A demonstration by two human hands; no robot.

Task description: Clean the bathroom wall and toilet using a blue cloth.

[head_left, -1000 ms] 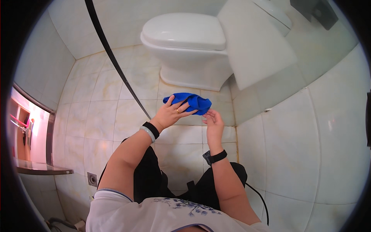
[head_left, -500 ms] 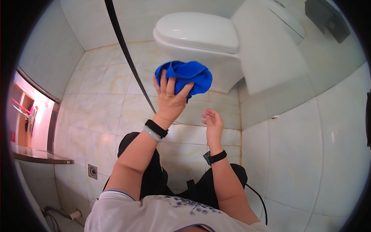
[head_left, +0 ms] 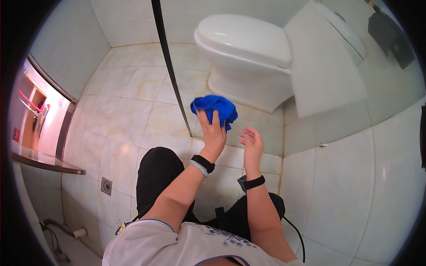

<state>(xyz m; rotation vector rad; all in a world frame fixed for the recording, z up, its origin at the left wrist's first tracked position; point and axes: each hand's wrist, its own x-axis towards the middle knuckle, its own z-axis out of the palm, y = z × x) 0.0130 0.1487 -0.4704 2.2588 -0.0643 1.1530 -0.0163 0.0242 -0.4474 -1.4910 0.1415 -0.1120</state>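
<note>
A bunched blue cloth (head_left: pixel 222 107) is under the fingers of my left hand (head_left: pixel 214 135), which holds it from the near side with a ring showing on one finger. The cloth appears to lie against a clear glass panel (head_left: pixel 248 144), whose black edge strip (head_left: pixel 172 71) rises just to the left. To the right, my right hand (head_left: pixel 253 142) is raised with its fingers loosely bent and apart, and nothing is in it. Whether its fingertips touch the glass I cannot tell.
Beyond the glass stands a white toilet (head_left: pixel 244 42) with its lid down. A dark wall-mounted holder (head_left: pixel 390 37) is at the far right. On the left are a floor drain (head_left: pixel 106 186), a glass-topped shelf (head_left: pixel 49 165) and a grey pipe (head_left: pixel 60 226). My knees are bent below my arms.
My left hand has brought the cloth down and nearer to me, and the cloth looks more bunched. My right hand has barely moved. The whole view has shifted slightly.
</note>
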